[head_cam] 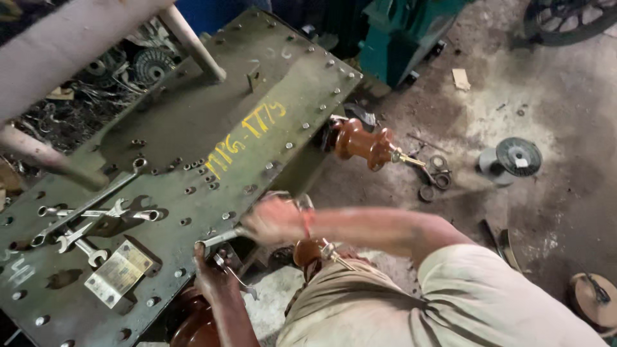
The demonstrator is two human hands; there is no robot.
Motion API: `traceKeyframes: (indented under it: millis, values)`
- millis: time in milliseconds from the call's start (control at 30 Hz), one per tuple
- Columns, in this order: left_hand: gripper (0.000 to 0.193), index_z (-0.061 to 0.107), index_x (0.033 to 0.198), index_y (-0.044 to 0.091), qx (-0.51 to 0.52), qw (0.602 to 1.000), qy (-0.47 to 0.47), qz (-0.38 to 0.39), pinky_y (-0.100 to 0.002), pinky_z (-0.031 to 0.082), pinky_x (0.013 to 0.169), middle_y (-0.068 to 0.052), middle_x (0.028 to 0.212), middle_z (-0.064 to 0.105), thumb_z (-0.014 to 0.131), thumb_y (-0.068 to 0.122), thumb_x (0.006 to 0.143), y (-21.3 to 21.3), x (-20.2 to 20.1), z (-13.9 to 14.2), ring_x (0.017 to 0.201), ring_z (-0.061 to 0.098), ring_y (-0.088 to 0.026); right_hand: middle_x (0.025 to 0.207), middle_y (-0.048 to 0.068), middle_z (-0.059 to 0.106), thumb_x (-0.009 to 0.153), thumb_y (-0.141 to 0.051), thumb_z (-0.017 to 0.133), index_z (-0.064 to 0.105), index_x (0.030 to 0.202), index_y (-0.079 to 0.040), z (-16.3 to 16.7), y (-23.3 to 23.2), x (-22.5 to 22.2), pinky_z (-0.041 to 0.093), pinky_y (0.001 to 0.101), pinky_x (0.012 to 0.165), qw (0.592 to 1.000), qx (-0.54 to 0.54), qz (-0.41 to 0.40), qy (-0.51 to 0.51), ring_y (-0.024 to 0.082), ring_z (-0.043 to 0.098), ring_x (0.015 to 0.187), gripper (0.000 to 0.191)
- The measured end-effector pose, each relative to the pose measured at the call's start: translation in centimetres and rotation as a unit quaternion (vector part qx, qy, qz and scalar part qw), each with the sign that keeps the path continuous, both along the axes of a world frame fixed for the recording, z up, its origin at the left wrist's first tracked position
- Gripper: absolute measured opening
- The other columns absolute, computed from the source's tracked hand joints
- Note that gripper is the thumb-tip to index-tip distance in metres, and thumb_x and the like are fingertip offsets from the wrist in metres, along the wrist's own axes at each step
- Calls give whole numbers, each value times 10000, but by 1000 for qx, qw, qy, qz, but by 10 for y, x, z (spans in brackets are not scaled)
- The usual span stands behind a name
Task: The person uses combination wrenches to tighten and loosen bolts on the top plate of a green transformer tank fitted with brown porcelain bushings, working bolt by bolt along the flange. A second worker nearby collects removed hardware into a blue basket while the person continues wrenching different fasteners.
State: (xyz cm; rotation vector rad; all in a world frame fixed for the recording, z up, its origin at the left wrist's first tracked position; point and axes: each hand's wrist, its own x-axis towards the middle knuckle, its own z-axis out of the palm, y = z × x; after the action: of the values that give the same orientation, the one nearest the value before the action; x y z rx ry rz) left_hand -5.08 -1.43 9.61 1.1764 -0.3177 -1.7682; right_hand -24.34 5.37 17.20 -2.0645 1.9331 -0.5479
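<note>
My right hand (273, 218) reaches in from the right, blurred, and grips a steel spanner (218, 238) whose head sits at the near edge of a green bolted steel cover plate (193, 115). Just under that edge, my left hand (211, 277) holds a second, thinner spanner (239, 281). A brown porcelain bushing (307, 252) shows below my right wrist. Another brown bushing (193, 324) is partly hidden under my left forearm.
Several loose spanners (83, 222) and a metal nameplate (119, 273) lie on the plate. A third brown bushing (366, 144) projects at the plate's right side. Rubber rings (437, 175) and a grey spool (514, 157) lie on the dusty floor. Pale poles (193, 42) cross top left.
</note>
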Motion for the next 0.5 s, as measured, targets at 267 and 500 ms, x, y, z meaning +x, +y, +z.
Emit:
traceKeyframes:
  millis: [267,500]
  values:
    - [259,700,978,124,59,994,-87,30,-250,409,459,-3,842,672,833,311,859,0,-5,10,612,590,-125,796,171,701,1018,-608,509,766,871,-79,27,-67,-21,567,473,696,980,181,35,76,353,732,749,606]
    - [205,706,997,138,-3,1000,11,22,-237,437,458,-5,855,694,777,288,877,-1,4,4,637,650,-135,690,185,660,984,-454,527,733,902,-129,-17,23,21,518,557,580,993,104,-56,-10,398,664,611,393]
